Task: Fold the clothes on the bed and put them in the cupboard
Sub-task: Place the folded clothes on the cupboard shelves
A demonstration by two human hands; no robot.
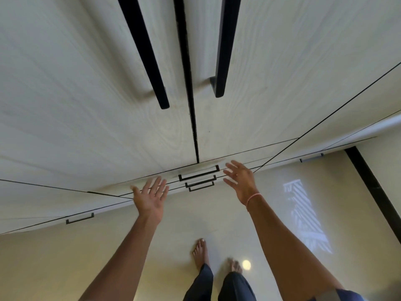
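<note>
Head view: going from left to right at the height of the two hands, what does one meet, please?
Small drawer handle → left hand → three stacked drawer handles → right hand → patch of light on the floor → black strip.
</note>
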